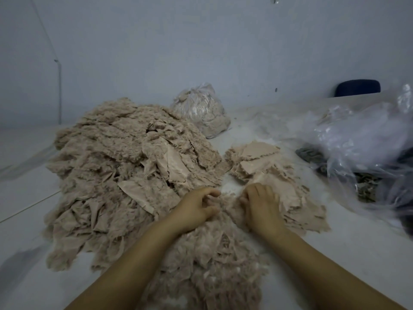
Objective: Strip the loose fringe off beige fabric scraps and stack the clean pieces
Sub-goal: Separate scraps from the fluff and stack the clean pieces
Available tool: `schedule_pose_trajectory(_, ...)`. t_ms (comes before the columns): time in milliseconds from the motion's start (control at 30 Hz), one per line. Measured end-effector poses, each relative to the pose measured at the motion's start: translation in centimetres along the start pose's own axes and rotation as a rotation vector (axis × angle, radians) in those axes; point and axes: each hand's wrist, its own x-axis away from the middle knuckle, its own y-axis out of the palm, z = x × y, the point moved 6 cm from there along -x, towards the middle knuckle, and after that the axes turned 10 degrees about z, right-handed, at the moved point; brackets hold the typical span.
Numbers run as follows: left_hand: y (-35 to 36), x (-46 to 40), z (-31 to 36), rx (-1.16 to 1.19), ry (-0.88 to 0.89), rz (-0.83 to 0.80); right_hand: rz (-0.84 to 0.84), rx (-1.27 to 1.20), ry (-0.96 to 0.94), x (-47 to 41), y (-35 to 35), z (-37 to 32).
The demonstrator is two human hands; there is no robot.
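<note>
A large heap of fringed beige fabric scraps covers the left and middle of the white surface. A smaller, flatter stack of smooth beige pieces lies to its right. Between them, near me, sits a fuzzy beige scrap. My left hand pinches its left edge with curled fingers. My right hand lies knuckles up, fingers closed on the scrap's right edge. A mound of loose fringe spreads out between my forearms.
A tied clear bag stuffed with beige material stands at the back. Crumpled clear plastic bags with dark scraps fill the right side. A dark chair back shows behind the table, against a pale wall.
</note>
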Motion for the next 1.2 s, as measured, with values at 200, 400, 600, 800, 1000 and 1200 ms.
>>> schedule_pose_trajectory(200,3.4,-2.3,2.0,-0.115,0.077,-0.015,-0.180,0.168,-0.065,-0.8,0.6,1.1)
schedule_pose_trajectory(400,3.2,-3.0,1.8,0.065,0.081,0.007,0.038,-0.544,0.075,-1.1,-2.5,0.1)
schedule_pose_trajectory(600,2.6,-3.4,0.7,0.911,-0.338,0.158,-0.057,-1.028,0.613,-1.8,-1.9,3.0)
schedule_pose_trajectory(800,3.2,-3.8,1.0,0.690,-0.373,0.256,-0.409,-1.547,0.899,-0.4,-0.6,1.3)
schedule_pose_trajectory(1000,1.2,-4.5,3.0,0.219,-0.004,0.285,-0.329,-1.087,0.664,-1.1,-1.9,2.6)
schedule_pose_trajectory(1200,0.9,-6.3,6.9,0.210,0.216,0.247,0.190,-0.589,0.280,-5.5,-6.5,6.5)
